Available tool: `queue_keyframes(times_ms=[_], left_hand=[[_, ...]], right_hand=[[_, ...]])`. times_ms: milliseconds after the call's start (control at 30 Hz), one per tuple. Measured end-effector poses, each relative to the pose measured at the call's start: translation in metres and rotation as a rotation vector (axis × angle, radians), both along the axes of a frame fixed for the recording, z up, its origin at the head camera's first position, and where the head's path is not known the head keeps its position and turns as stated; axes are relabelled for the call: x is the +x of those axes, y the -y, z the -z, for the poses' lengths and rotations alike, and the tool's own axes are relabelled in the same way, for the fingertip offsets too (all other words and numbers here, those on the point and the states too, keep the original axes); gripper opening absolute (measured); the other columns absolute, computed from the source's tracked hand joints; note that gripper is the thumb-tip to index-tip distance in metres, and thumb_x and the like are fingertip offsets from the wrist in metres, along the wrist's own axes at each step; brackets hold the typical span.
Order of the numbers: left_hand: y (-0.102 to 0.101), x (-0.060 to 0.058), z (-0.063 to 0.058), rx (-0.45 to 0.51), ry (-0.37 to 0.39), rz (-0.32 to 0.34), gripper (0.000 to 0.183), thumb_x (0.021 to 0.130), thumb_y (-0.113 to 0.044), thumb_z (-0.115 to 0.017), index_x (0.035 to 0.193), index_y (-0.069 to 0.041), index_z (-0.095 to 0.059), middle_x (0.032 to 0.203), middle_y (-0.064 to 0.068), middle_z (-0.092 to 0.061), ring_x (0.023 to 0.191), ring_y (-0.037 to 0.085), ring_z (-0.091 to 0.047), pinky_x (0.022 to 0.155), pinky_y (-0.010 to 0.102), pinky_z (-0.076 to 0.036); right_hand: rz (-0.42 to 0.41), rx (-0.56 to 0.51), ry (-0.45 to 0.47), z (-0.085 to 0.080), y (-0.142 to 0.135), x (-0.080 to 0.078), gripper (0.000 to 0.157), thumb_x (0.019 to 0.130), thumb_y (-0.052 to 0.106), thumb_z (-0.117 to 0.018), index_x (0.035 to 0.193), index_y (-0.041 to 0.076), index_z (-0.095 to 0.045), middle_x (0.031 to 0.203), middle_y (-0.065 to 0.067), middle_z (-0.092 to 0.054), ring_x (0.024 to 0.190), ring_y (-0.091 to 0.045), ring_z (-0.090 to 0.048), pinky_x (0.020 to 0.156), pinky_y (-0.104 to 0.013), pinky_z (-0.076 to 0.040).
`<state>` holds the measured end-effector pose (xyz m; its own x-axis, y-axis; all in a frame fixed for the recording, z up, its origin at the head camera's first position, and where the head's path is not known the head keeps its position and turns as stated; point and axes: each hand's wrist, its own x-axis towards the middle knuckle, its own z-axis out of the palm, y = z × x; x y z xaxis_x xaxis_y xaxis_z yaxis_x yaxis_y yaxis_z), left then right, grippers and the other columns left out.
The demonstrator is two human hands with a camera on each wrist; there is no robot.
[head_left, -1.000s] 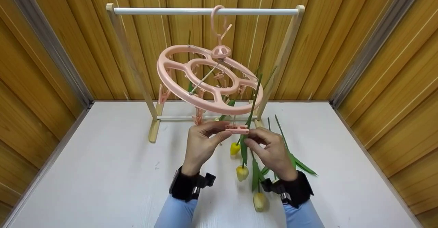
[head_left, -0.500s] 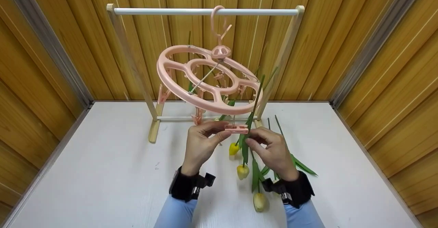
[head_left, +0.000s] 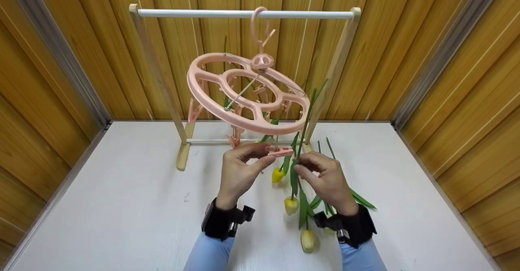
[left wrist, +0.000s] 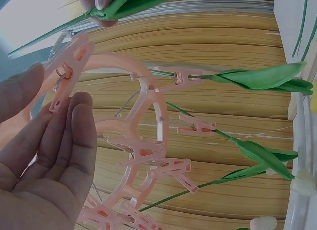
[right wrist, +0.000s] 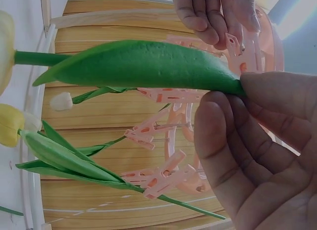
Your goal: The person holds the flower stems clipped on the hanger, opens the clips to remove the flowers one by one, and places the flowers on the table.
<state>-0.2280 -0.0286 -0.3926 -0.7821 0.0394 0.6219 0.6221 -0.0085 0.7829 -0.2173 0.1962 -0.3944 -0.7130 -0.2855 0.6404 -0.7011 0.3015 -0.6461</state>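
My left hand (head_left: 239,173) pinches a pink clothespin (head_left: 280,152) between thumb and fingers. The clothespin hangs by a cord from the round pink clip hanger (head_left: 241,120). To its right, my right hand (head_left: 325,179) pinches the stem of a yellow artificial tulip (head_left: 291,205), just where its green leaf (right wrist: 138,67) begins. That tulip hangs bloom down, its bare stem rising past the hanger's rim. A small gap separates stem and clothespin. In the left wrist view, other clothespins (left wrist: 198,125) grip stems of more tulips (left wrist: 262,153).
The hanger hooks over the white bar (head_left: 195,13) of a wooden-ended rack (head_left: 183,153). A pale yellow tulip (head_left: 308,240) lies on the white table (head_left: 122,206) by the right wrist. Further stems and leaves (head_left: 362,199) lie to the right. Wood-patterned walls stand behind and beside.
My right hand has shifted slightly right with the tulip, so its stem stands farther from the clothespin. The clothespin has tilted a little in my left hand.
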Motion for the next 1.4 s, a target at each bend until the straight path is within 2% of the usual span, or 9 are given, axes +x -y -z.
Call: queue_keyframes(times_ms=[233,367,600,700,867,1000,1233,1400], left_hand=[[-0.002,-0.002,0.001,-0.039,-0.073,-0.037,0.027,0.084,-0.009,-0.085,0.11,-0.003,-0.079,0.101,0.003,-0.079,0.085,0.02,-0.075,0.075,0.034,-0.059],[-0.003,-0.004,0.003,-0.044,-0.116,-0.071,0.026,0.086,-0.01,-0.084,0.111,-0.006,-0.079,0.101,0.002,-0.079,0.084,0.019,-0.074,0.074,0.035,-0.06],[-0.005,-0.005,0.004,-0.091,-0.182,-0.16,0.033,0.087,-0.013,-0.084,0.119,-0.004,-0.076,0.103,0.004,-0.078,0.088,0.024,-0.072,0.077,0.039,-0.06],[-0.005,-0.005,0.003,-0.102,-0.186,-0.191,0.034,0.088,-0.011,-0.083,0.12,-0.003,-0.075,0.104,0.005,-0.078,0.089,0.025,-0.07,0.079,0.037,-0.059],[-0.006,-0.004,0.004,-0.113,-0.144,-0.239,0.035,0.088,-0.005,-0.081,0.121,0.0,-0.074,0.106,0.01,-0.073,0.093,0.026,-0.069,0.079,0.036,-0.056],[-0.005,-0.003,0.004,-0.134,-0.129,-0.256,0.037,0.087,-0.002,-0.079,0.123,0.003,-0.072,0.108,0.012,-0.072,0.096,0.027,-0.068,0.079,0.037,-0.056],[-0.006,-0.003,0.004,-0.145,-0.173,-0.284,0.036,0.089,-0.002,-0.078,0.124,0.002,-0.071,0.109,0.011,-0.071,0.097,0.027,-0.068,0.077,0.038,-0.056],[-0.006,0.0,0.002,-0.17,-0.208,-0.305,0.036,0.088,-0.002,-0.079,0.123,0.002,-0.071,0.111,0.013,-0.07,0.098,0.025,-0.067,0.078,0.039,-0.057]], right_hand=[[0.014,0.005,0.003,-0.002,-0.003,0.001,0.016,0.091,-0.01,-0.071,0.102,0.002,-0.075,0.088,-0.004,-0.071,0.075,-0.009,-0.065,0.065,-0.02,-0.056],[0.016,0.009,0.0,-0.002,-0.005,0.001,0.015,0.091,-0.008,-0.072,0.103,0.001,-0.075,0.088,-0.01,-0.071,0.078,-0.009,-0.066,0.068,-0.019,-0.056],[0.04,0.033,-0.008,-0.004,-0.01,0.003,0.016,0.091,-0.007,-0.072,0.103,0.003,-0.075,0.088,-0.003,-0.072,0.075,-0.008,-0.064,0.067,-0.018,-0.053],[0.038,0.03,0.001,-0.006,-0.012,0.004,0.015,0.092,-0.007,-0.072,0.103,0.002,-0.075,0.088,-0.003,-0.072,0.076,-0.008,-0.064,0.068,-0.018,-0.053],[0.024,0.019,0.012,-0.007,-0.015,0.005,0.015,0.093,-0.007,-0.07,0.103,0.003,-0.074,0.088,-0.004,-0.072,0.077,-0.01,-0.066,0.069,-0.019,-0.055],[0.022,0.017,0.015,-0.008,-0.018,0.005,0.015,0.093,-0.008,-0.07,0.102,0.004,-0.074,0.088,-0.005,-0.072,0.077,-0.011,-0.066,0.069,-0.019,-0.056],[0.048,0.024,0.037,-0.008,-0.022,0.005,0.013,0.094,-0.007,-0.069,0.102,0.002,-0.073,0.088,-0.005,-0.072,0.072,-0.016,-0.066,0.067,-0.02,-0.056],[0.09,0.031,0.1,-0.009,-0.024,0.004,0.012,0.094,-0.007,-0.068,0.104,-0.001,-0.072,0.089,-0.006,-0.073,0.072,-0.014,-0.067,0.067,-0.02,-0.056]])
